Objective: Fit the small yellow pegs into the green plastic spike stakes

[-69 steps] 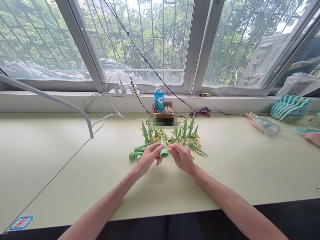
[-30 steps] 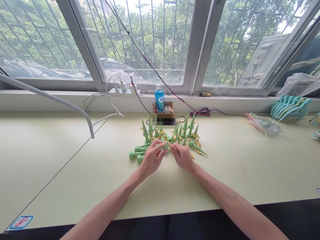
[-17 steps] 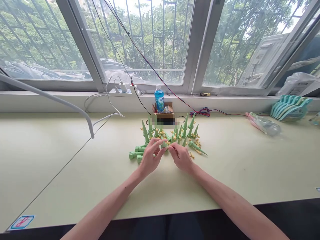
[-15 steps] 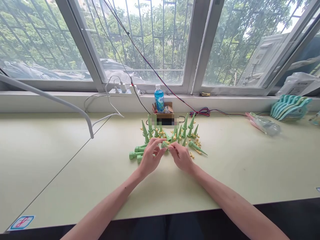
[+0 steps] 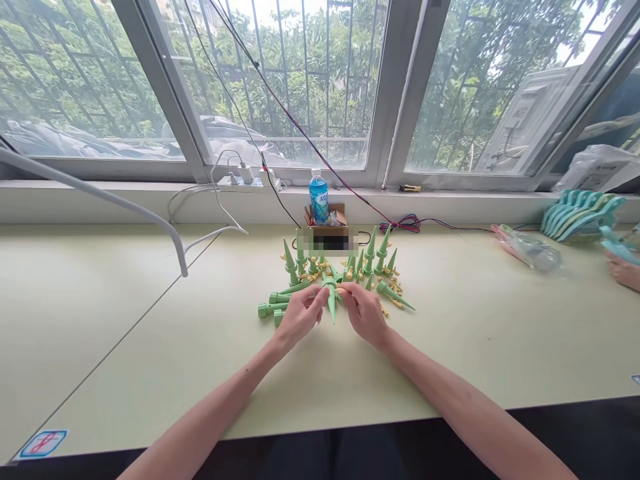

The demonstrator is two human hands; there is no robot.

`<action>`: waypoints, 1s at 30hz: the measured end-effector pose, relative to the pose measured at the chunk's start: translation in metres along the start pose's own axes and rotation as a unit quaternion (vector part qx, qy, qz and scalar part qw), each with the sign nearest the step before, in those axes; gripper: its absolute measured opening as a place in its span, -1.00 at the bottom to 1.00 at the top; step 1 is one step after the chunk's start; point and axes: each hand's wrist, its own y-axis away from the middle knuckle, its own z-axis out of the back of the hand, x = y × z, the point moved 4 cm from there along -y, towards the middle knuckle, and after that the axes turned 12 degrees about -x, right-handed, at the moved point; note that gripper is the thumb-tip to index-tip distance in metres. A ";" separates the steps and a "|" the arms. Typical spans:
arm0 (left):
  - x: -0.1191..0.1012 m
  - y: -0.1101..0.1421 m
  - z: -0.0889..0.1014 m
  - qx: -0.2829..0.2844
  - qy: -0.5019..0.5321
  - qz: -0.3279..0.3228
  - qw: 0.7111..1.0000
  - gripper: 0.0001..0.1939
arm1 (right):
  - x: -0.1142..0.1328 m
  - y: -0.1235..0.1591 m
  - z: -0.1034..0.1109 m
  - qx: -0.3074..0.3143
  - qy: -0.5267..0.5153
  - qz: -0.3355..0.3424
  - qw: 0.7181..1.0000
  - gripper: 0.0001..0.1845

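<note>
My left hand [image 5: 301,317] is closed on a green plastic plant watering spike [image 5: 332,305], whose pointed tip aims down toward me. Beside its collar, my right hand [image 5: 366,312] pinches a small yellow valve [image 5: 341,290], mostly covered by the fingers. Whether the valve sits in the spike's side, I cannot tell. Behind my hands, several green spikes [image 5: 370,252] stand upright among loose yellow valves [image 5: 395,287]. More spikes [image 5: 270,311] lie on their sides to the left, and one spike [image 5: 397,296] lies to the right.
A blue bottle [image 5: 319,198] stands in a small cardboard box [image 5: 341,217] at the back. Coiled cable [image 5: 400,224], a plastic bag [image 5: 533,252] and teal hangers [image 5: 580,217] are farther right. Another person's hand [image 5: 625,272] holds a teal piece at the right edge. A grey tube [image 5: 100,190] arches in from the left.
The spike in my left hand has been turned over, and its tip now points down toward me. My right hand stays close beside it. Another person's hand has reappeared at the right edge.
</note>
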 end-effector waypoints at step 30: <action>-0.001 0.001 -0.003 0.030 0.024 -0.070 0.997 -0.72 | -0.014 0.004 -0.004 0.072 -0.024 -0.058 0.995 -0.64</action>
